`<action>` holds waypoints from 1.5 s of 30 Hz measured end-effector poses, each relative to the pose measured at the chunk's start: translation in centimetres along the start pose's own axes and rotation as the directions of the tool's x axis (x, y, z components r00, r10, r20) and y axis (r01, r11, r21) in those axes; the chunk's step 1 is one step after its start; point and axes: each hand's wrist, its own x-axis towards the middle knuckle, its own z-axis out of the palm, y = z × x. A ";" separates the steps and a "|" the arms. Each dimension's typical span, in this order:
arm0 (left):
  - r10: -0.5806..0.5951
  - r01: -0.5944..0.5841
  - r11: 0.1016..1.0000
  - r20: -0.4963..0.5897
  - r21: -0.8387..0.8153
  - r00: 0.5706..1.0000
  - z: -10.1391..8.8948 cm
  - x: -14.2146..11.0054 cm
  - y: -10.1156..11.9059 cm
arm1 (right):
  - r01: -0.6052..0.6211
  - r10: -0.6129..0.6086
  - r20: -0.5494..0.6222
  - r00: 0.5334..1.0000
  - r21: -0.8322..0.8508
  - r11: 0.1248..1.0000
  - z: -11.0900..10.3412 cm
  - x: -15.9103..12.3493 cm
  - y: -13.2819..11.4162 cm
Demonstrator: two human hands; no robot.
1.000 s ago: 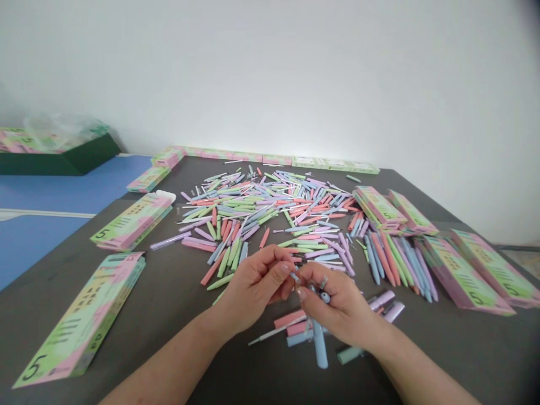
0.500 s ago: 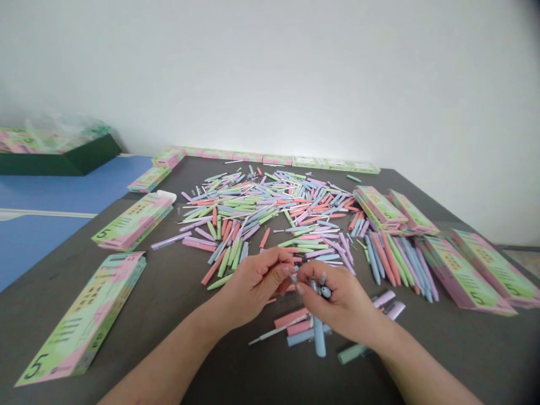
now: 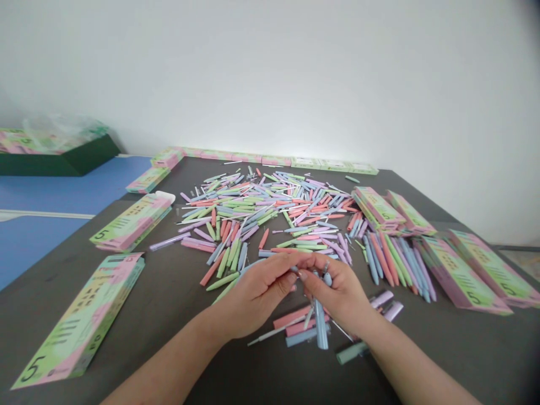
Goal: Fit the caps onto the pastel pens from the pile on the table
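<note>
Bare table (image 3: 169,292) leaves a lane between the left boxes (image 3: 80,323) and the left hand (image 3: 253,295). Pens (image 3: 248,205) block low passage ahead; the right boxes (image 3: 468,275) narrow that side. Beneath the hands, clutter seems tight, though partly hidden.

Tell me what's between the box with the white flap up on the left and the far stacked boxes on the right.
In the head view, a loose, multicoloured heap of pen parts lies there on the dark tabletop.
</note>
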 end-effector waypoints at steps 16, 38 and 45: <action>-0.040 -0.006 0.987 -0.284 -0.161 0.958 1.7 -0.2 -1.5 | -0.107 0.119 0.008 0.993 0.503 0.858 1.2 -0.1 1.0; -0.081 0.033 0.991 -0.394 -0.128 0.916 0.9 0.2 -0.4 | -0.180 0.204 0.042 0.978 0.660 0.730 2.0 0.3 0.6; -0.269 0.097 0.827 -0.237 -0.554 0.934 0.8 0.2 -1.3 | -0.182 0.363 -0.067 0.929 0.773 0.608 1.3 1.2 0.5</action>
